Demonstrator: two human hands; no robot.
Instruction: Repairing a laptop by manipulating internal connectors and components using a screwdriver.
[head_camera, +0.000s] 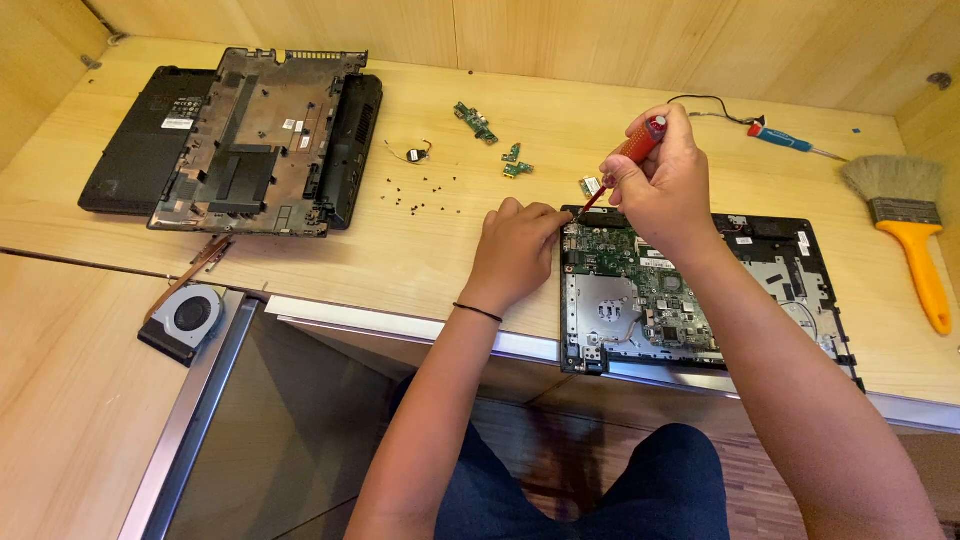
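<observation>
Dark-trousered knees are cut off below; left hand is pinched at the motherboard corner on the bench, right hand is clenched round a red screwdriver, tip contact hidden.

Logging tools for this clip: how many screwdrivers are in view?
2. A red screwdriver is in the right hand, its tip at the board's top left corner. A blue screwdriver lies on the desk, left of the brush. More may be hidden.

Right hand raised, grip closed; left hand lower, fingers curled.
</observation>
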